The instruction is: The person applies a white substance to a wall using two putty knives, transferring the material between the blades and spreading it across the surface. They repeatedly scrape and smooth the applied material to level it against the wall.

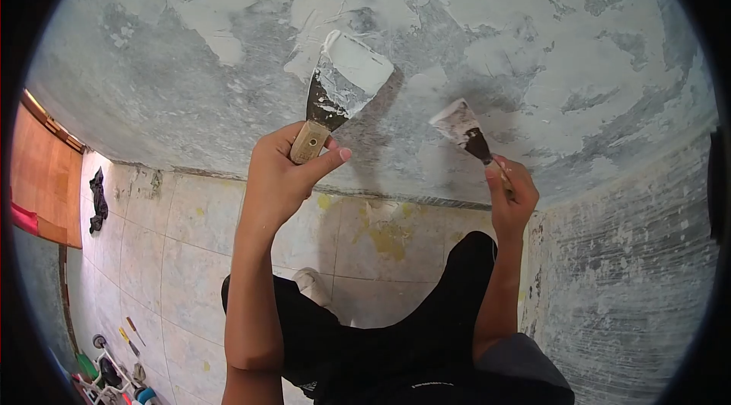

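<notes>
My left hand (285, 165) is closed around the wooden handle of a wide putty knife (329, 97), its thumb stretched along toward the right. A thick smear of white filler (358, 62) covers the blade's far end. My right hand (514, 192) grips a smaller putty knife (466, 131), whose blade points up and left and carries a thin white coat. Both blades are held in front of the grey wall (259, 93), which bears white filler in uneven patches.
Pale floor tiles (202, 211) with yellowish stains run along the wall's foot. A second scraped wall (624, 283) rises at right. On the left lie a black cloth (98, 201), loose hand tools (131, 338) and a white-framed wheeled object (110, 378), near a wooden door (47, 176).
</notes>
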A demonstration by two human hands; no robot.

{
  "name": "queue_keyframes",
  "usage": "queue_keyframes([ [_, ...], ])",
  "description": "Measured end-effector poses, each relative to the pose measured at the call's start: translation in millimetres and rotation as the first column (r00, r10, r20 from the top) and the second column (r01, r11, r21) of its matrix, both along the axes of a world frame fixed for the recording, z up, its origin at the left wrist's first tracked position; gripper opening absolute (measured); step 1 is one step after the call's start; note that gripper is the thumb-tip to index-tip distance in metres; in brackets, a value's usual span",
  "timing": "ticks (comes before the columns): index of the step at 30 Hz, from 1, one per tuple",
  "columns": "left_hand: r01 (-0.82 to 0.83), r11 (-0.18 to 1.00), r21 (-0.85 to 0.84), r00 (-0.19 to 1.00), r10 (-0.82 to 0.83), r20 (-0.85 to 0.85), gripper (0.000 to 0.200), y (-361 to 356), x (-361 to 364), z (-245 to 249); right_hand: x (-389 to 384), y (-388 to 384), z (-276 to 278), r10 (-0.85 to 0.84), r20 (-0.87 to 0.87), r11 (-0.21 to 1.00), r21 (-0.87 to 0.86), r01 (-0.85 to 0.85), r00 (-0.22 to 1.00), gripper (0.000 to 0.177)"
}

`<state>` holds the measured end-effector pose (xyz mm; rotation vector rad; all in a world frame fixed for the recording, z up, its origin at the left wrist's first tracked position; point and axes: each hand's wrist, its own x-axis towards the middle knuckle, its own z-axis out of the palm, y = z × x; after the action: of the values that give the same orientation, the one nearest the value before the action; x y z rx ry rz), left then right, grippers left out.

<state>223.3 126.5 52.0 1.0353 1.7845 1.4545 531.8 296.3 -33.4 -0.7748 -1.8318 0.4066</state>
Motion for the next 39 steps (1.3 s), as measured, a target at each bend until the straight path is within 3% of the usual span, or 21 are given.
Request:
queue_keyframes([
  [2, 0.021, 1.000, -0.016, 0.999, -0.021, -0.024, 0.020, 6, -6, -1, -22, -3, 16, 0.129, -0.012, 0.987, 0.098, -0.127, 0.992, 0.021],
  [5, 0.048, 0.999, 0.002, 0.998, -0.048, -0.029, 0.020, 8, -7, -4, -61, 1, 25, 0.099, -0.014, 0.991, 0.096, -0.097, 0.995, 0.021],
  [8, 0.071, 0.997, -0.004, 0.997, -0.071, 0.021, 0.020, 10, -6, 2, -52, 12, 9, 0.037, -0.048, 0.998, -0.039, -0.039, 0.998, 0.021],
  [12, 0.051, 0.997, -0.053, 0.999, -0.052, -0.016, 0.021, 6, -8, 0, -1, 9, -34, 0.006, -0.048, 1.000, -0.020, -0.007, 0.999, 0.021],
  [15, 0.077, 0.995, -0.068, 0.996, -0.079, -0.031, 0.022, 8, -11, -2, 7, -10, -40, -0.030, -0.156, 1.000, 0.006, 0.031, 0.987, 0.022],
  [17, 0.088, 0.993, -0.081, 0.995, -0.092, -0.043, 0.022, 8, -12, -3, -12, -33, -20, 0.084, -0.375, 0.959, -0.221, -0.177, 0.923, 0.020],
  [20, 0.104, 0.992, -0.077, 0.988, -0.112, -0.104, 0.022, 12, -9, -6, -44, -49, 26, 0.151, -0.383, 0.871, -0.385, -0.306, 0.911, 0.021],
  [26, 0.156, 0.987, -0.033, 0.965, -0.159, -0.207, 0.020, 15, -6, -13, -84, -57, 50, 0.183, -0.415, 0.847, -0.393, -0.358, 0.891, 0.024],
  [31, 0.072, 0.994, 0.087, 0.943, -0.039, -0.331, 0.018, 16, -16, -17, -77, -62, 30, 0.109, -0.355, 0.856, -0.441, -0.269, 0.928, 0.023],
  [32, 0.068, 0.994, 0.088, 0.943, -0.035, -0.331, 0.018, 14, -17, -13, -69, -63, 24, 0.082, -0.303, 0.849, -0.478, -0.226, 0.950, 0.023],
  [34, 0.027, 0.999, 0.022, 0.991, -0.024, -0.134, 0.018, 9, -19, 0, -57, -63, 8, 0.077, -0.310, 0.863, -0.455, -0.219, 0.948, 0.023],
  [39, -0.039, 0.998, 0.047, 0.997, 0.042, -0.065, 0.018, 5, -23, 1, -36, -45, -14, 0.071, -0.272, 0.948, -0.282, -0.150, 0.960, 0.021],
])
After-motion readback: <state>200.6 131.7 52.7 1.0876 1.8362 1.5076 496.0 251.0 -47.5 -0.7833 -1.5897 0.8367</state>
